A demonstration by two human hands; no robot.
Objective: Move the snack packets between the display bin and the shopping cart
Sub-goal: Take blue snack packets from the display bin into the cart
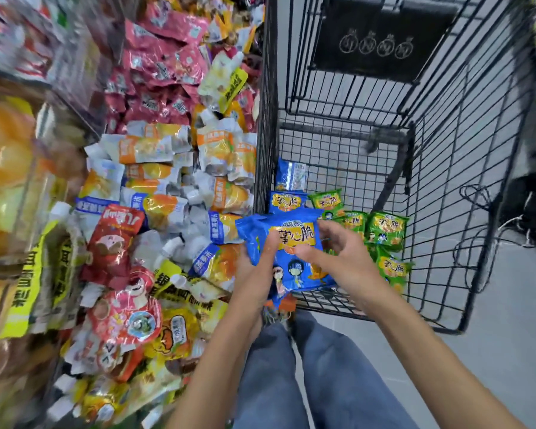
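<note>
My left hand (256,270) grips a blue snack packet (287,252) with a yellow label, thumb on its front, just over the near left corner of the black wire shopping cart (440,168). My right hand (328,252) is over the packet's right side, thumb on its front and fingers spread loosely above it. More blue packets (287,201) and several green packets (386,232) lie on the cart floor. The display bin (167,187) to the left is heaped with mixed snack packets.
A black sign panel (381,41) hangs on the cart's far end. Jars or tubs of yellow fruit (3,168) stand at the far left. My legs in blue jeans (307,376) are below, on a grey floor to the right of the cart.
</note>
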